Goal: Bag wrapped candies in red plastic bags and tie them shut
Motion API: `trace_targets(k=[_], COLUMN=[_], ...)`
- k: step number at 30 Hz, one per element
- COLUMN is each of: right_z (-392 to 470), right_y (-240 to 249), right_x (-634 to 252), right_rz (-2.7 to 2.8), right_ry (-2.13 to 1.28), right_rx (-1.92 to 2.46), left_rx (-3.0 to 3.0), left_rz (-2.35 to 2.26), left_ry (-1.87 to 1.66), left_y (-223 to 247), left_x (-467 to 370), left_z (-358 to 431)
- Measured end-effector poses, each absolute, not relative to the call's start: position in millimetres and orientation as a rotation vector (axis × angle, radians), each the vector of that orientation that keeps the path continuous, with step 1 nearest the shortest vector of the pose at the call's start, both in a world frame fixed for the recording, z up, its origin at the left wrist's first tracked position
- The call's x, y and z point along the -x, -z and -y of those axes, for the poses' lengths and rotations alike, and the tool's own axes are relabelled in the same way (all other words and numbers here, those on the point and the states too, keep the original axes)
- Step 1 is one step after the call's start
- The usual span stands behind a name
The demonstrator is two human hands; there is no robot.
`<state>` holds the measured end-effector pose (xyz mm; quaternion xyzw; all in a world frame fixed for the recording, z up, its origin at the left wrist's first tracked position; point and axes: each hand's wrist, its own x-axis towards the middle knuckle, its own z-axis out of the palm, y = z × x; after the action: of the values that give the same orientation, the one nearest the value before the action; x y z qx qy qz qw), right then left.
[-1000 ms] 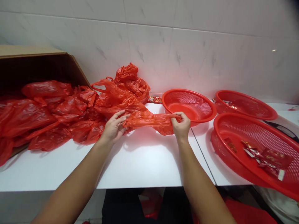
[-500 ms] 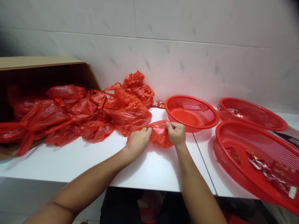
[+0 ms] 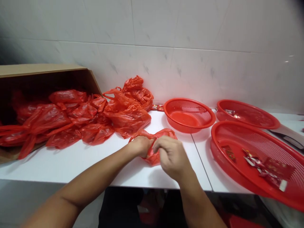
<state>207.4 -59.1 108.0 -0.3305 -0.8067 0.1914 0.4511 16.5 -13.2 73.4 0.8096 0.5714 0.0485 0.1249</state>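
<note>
a: so what's in the hands here?

b: one thin red bag [image 3: 154, 144], bunched up on the white table [image 3: 71, 164] just in front of the small basket [image 3: 189, 114]. left hand [image 3: 140, 146] is closed on its left end, right hand [image 3: 171, 155] is curled over the right end, fingers pinching the film. hands nearly touching.

a: how would it handle?

b: my guess is super light, floppy, crinkly, a bit slick. it won't hold any shape, and thin film like that probably tears if yanked. best grip looks like the handle loops or a gathered edge, not the loose middle.

a: and the rest?

b: bag pile [image 3: 71, 120] left of the basket, spilling from a cardboard box [image 3: 35, 71]. two bigger baskets to its right, the near one [image 3: 256, 158] holding some wrappers [image 3: 266, 167].
</note>
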Motion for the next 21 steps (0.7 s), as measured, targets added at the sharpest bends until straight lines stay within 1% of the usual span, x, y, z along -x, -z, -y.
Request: trace_targets(k=[2,4,6,10,12,14,18,19,21], right_z=[68,66,62,67,75,86,102,101,87], right_y=[-102,-91,-79,-60,-59,-69,-128,-145,-172], right_x=[-214,-231,-257,-306,-319,-332,-388,-410,-455], right_rz=[2.275,2.346,2.305,2.234,2.24,2.29,2.324,2.215,1.856], right_ry=[-0.58,-0.547,-0.498,-0.505,-0.585,-0.688,-0.976,-0.967,-0.675], right_rx=[1.215,1.612,1.794,1.967,1.965,1.85,1.326,1.218,1.125], left_rx=[-2.407,-2.477,-2.561,-2.729,-2.805,-2.855,-2.825,-2.804,-2.758], left_rz=[-1.545,-1.418,-1.321,-1.077,-0.977,-0.914,-0.877,-0.877,-0.879], left_ry=[0.02,0.161,0.232,0.162,0.137,0.107,-0.009,-0.052,-0.146], left_y=[-80,-85,-85,-73,-68,-65,-51,-45,-31], left_x=[-29,-41,-49,-54,-54,-51,-32,-28,-21], left_z=[28,46,61,71,66,56,32,28,21])
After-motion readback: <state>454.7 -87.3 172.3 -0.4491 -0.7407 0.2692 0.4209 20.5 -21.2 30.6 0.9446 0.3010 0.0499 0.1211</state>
